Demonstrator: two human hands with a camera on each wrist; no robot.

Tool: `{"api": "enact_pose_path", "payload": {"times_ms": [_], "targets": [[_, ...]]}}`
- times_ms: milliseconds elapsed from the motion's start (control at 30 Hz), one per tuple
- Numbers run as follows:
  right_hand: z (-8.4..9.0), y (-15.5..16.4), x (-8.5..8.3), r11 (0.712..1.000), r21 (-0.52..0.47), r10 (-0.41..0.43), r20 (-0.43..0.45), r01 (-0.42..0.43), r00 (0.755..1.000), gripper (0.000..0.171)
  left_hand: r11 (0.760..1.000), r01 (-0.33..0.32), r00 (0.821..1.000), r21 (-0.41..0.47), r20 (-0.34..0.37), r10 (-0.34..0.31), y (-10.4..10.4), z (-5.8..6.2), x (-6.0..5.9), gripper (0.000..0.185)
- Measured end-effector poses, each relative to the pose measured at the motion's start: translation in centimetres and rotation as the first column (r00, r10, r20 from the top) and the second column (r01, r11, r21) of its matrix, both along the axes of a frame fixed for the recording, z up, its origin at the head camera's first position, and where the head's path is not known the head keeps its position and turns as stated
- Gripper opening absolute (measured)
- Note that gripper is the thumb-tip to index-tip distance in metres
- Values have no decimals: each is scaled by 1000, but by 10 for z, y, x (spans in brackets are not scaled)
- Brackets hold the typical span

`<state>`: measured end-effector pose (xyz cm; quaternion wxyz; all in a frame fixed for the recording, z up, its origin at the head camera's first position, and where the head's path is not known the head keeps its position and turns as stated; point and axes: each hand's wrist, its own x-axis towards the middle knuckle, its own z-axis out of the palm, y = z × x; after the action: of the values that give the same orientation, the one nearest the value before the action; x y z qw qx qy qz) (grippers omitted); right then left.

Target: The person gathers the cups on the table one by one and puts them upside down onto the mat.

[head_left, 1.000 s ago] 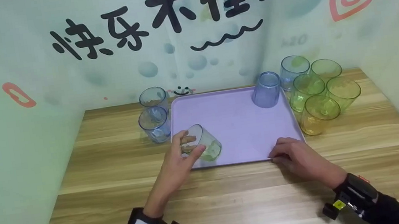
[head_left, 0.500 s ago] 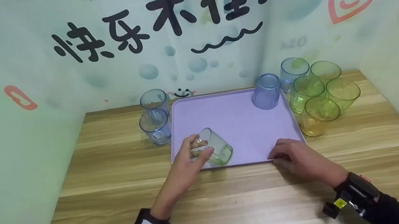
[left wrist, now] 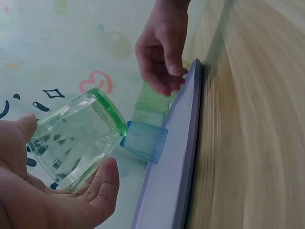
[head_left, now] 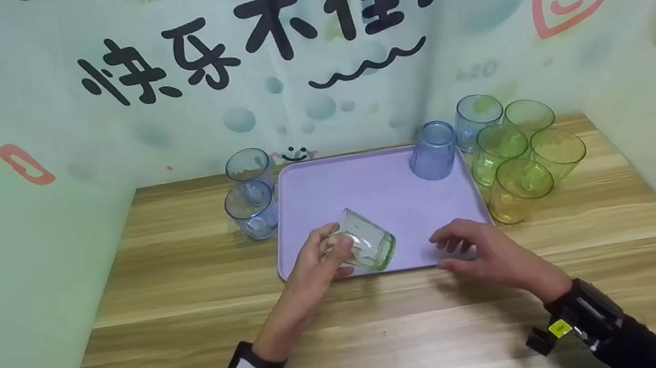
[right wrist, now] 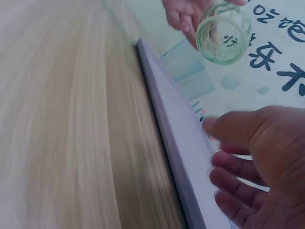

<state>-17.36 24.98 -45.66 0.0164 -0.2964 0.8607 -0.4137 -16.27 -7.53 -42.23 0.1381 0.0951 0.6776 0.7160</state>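
My left hand [head_left: 313,265] holds a clear, green-tinted glass [head_left: 367,242] above the front left of the purple tray [head_left: 378,177]. The glass is tilted, its green base toward the right; in the left wrist view the thumb and fingers grip the glass [left wrist: 78,138] near its rim. Over the tray's front right corner, my right hand [head_left: 483,252] hovers with loosely bent fingers and holds nothing. The right wrist view shows its thumb and fingers [right wrist: 238,167] apart, beside the tray edge. A blue glass [head_left: 434,151] stands upside down at the tray's back right corner.
Two blue glasses [head_left: 252,210] stand left of the tray. To its right is a cluster of several glasses: blue, green [head_left: 500,152] and yellow [head_left: 519,190]. A printed backdrop [head_left: 293,112] rises behind the wooden table [head_left: 176,280].
My left hand has moved right with the glass, which has tipped further onto its side. My right hand has let go of the tray's front edge, lifted slightly and spread its fingers.
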Motion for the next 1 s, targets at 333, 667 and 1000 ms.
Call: {"api": "enact_pose_path", "payload": {"times_ms": [333, 667, 1000], "targets": [[10, -34, 8, 967, -251, -52, -49, 38, 997, 77, 961, 30, 988, 275, 136, -70, 23, -1, 7, 61], [13, -56, 14, 895, -445, -36, -116, -19, 993, 89, 902, 71, 962, 426, 209, -174, 43, 0, 13, 72], [4, -54, 11, 860, -504, -4, -154, -76, 988, 82, 938, 178, 949, 296, 201, -244, 42, 1, 13, 62]]}}
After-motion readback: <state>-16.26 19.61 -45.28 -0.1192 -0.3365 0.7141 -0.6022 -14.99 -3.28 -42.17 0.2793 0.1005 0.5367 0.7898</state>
